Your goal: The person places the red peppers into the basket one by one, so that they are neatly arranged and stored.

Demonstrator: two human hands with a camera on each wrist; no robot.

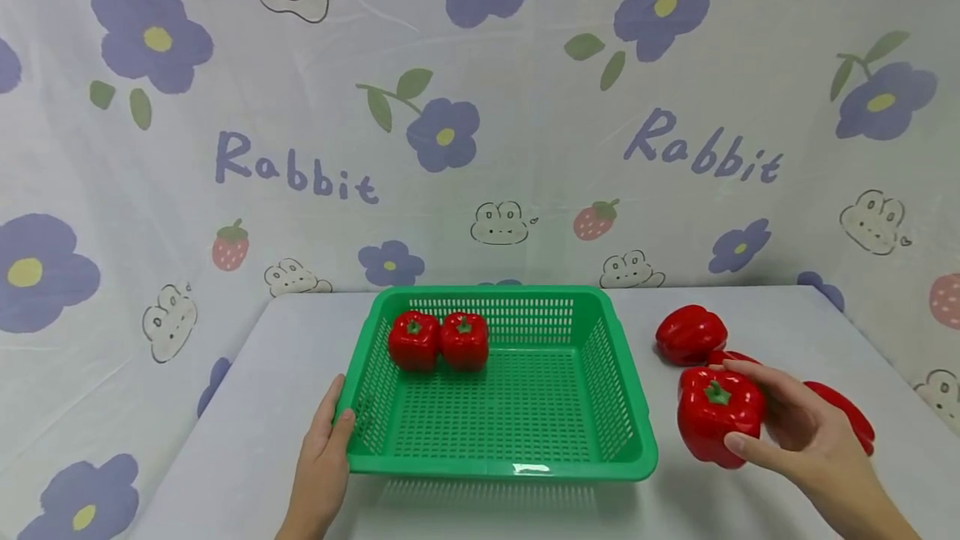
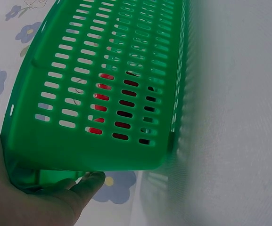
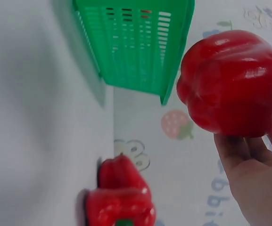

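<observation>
My left hand (image 1: 321, 457) grips the left rim of a green plastic basket (image 1: 495, 467), its thumb over the edge. In the left wrist view the slotted basket wall (image 2: 88, 153) rises beside that hand. Inside, at the back left, two red bell peppers stand side by side, one bell pepper (image 1: 414, 352) left of the other bell pepper (image 1: 465, 352). To the right of the basket, my right hand (image 1: 817, 436) holds a red bell pepper (image 1: 708, 432) between thumb and fingers, green stem up. The right wrist view shows this held pepper (image 3: 234, 84) off the table.
Behind the right hand lie more red peppers: a whole pepper (image 1: 692, 334) at the back, a partly hidden pepper (image 1: 733, 356), and a pepper (image 1: 847, 415) at the right. They rest on a white table (image 1: 262, 407). A patterned cloth (image 1: 540, 173) hangs behind.
</observation>
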